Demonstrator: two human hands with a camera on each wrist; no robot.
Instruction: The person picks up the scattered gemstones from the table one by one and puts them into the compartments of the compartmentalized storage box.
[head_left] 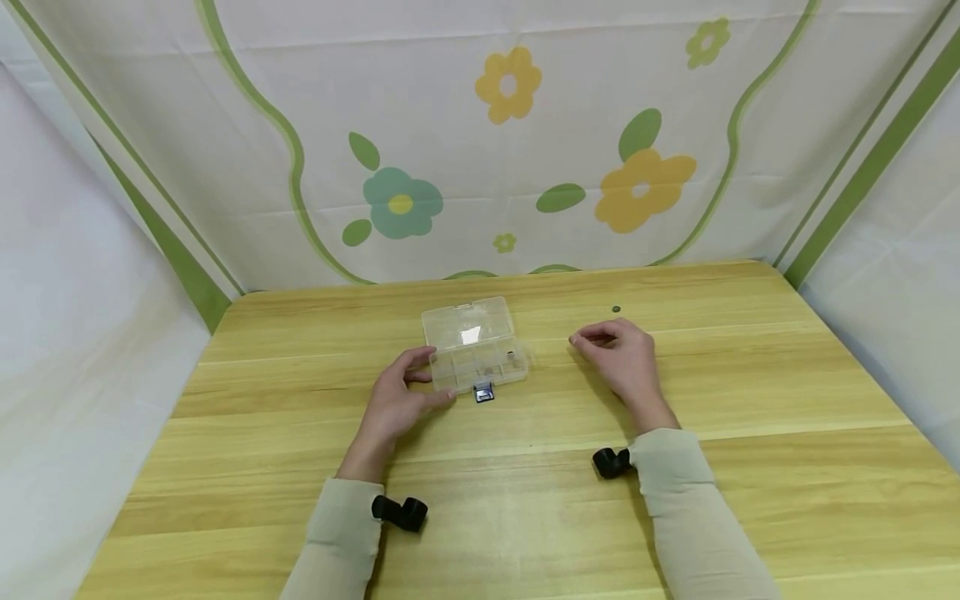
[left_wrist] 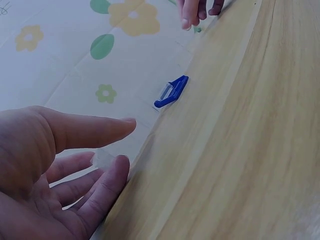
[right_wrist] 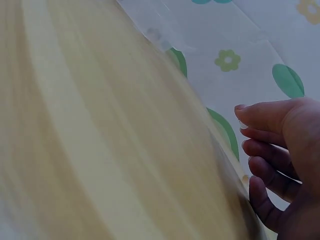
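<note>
Left hand (head_left: 397,400) is spread round clear rectangular plastic box (head_left: 467,358), likely bracing it; right hand (head_left: 622,360) is bunched (can't tell if pinching).

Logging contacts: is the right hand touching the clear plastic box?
Apart. The head view shows it: a strip of tabletop separates the right hand from the clear plastic box.

A white cloth (head_left: 465,167) hangs behind the bench (head_left: 517,483), printed with orange flowers (head_left: 645,192), a teal flower (head_left: 402,203), green leaves (head_left: 561,198) and a wavy green border (head_left: 297,167). Pale sheets (head_left: 82,333) close both sides, with straight green bands (head_left: 877,162) near the corners. The bench shows yellowish wood grain running crosswise, a soft sheen across its near middle.
</note>
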